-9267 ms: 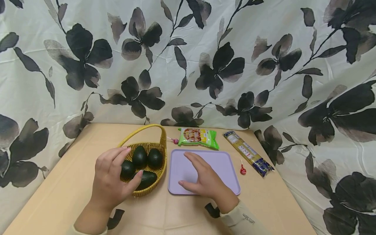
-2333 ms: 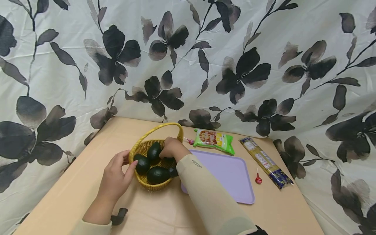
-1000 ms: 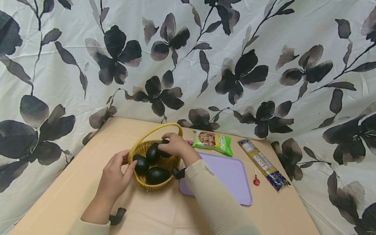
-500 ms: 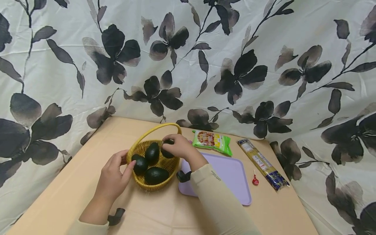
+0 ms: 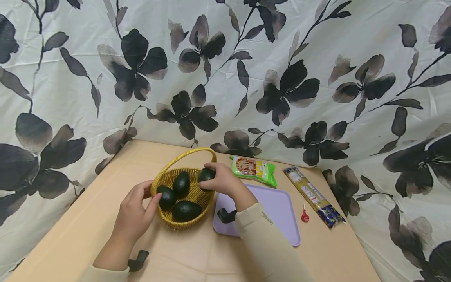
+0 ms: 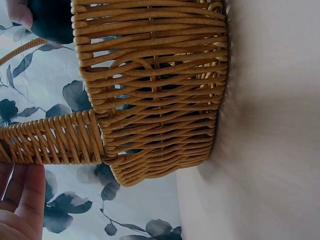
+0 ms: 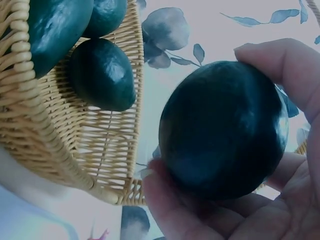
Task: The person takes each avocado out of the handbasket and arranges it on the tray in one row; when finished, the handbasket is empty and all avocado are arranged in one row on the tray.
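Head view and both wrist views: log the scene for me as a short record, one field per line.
Left hand: holds the basket handle near the rim
Right hand: grips one avocado, raised at the basket's tray side
Basket: upright on the table, three avocados inside
Purple tray: beside the basket, partly hidden by the right sleeve
Behind tray: green packet
Right of tray: red lollipop, long gold-and-blue packet

A wrinkled white cloth [image 5: 225,94] with dark flowers [image 5: 135,70] hangs behind the tan table [image 5: 88,219] and beyond its left and right edges; soft shadows lie on its top.
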### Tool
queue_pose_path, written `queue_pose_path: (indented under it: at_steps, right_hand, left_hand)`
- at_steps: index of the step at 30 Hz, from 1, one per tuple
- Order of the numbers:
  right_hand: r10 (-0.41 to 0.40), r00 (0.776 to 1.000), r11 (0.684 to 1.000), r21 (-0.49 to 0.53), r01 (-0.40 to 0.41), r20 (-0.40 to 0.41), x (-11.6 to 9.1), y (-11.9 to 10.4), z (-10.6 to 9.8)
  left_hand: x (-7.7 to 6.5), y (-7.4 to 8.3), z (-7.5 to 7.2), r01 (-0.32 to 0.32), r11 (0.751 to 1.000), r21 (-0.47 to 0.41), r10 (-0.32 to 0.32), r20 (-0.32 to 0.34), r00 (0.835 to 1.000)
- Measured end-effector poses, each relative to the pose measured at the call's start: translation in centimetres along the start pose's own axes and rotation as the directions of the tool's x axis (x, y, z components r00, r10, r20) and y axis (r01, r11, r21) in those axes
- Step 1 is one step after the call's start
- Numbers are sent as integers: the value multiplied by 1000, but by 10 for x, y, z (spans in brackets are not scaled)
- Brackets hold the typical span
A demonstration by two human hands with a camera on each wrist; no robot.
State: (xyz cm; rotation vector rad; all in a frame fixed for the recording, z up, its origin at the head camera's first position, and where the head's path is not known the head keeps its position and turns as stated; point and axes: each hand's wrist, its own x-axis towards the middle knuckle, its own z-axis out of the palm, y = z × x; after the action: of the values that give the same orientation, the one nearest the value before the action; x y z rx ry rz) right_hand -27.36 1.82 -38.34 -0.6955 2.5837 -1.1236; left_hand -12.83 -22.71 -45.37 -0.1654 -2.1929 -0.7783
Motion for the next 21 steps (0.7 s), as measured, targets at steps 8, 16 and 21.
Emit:
queue_pose_path:
  at_steps: [8,16,21]
  right_hand:
    - [61,997,998,15,-61,-50,-10,10,-5]
    - [95,992,994,62,-90,-85,-15,27,-7]
    - [107,985,993,65,-99,-138,-15,38,-6]
  left_hand:
    - [0,1,-1,3,1000,11,-3,3,1000]
    - [0,0,0,3,1000,1,-3,-2,1000]
    - [0,-1,1,1,1000,-5,-1,-3,1000]
